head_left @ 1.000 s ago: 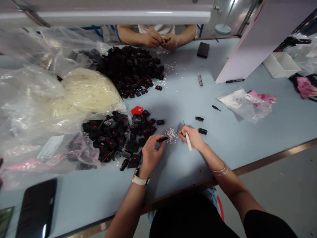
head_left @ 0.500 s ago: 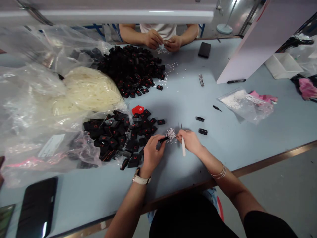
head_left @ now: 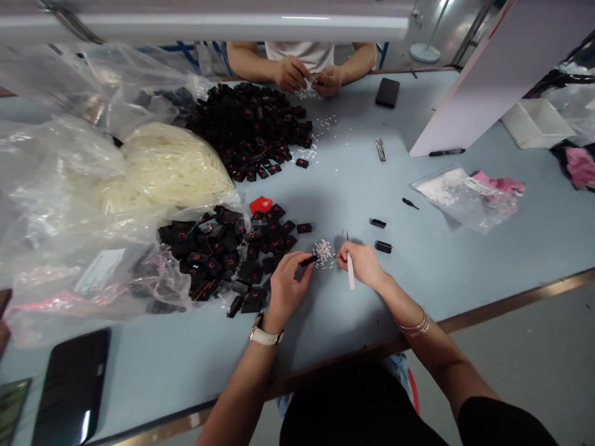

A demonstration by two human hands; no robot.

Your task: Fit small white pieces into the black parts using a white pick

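Note:
Between the fingertips of my left hand [head_left: 287, 282] is a small black plastic part [head_left: 308, 261], its far end at the edge of a little heap of tiny white pieces [head_left: 323, 249]. My right hand [head_left: 365, 263] is closed around a white-handled tool [head_left: 351, 275] with a thin dark tip pointing away from me. It is just right of the heap. Whether its fingertips also pinch a white piece is too small to tell. Left of my left hand lies a pile of black plastic parts [head_left: 223, 248], some with red marks.
Clear plastic bags [head_left: 153, 167], one full of pale yellow strips, cover the left side. A phone [head_left: 69, 384] lies front left. Two black parts [head_left: 383, 247] and a bag of white pieces [head_left: 446, 189] lie to the right. Opposite, a co-worker's hands [head_left: 307, 77] work behind another black pile [head_left: 251, 124].
My right hand has shifted slightly right, away from the white heap, with the tool still in it. My left hand keeps its hold on the black part. The view has shifted a little.

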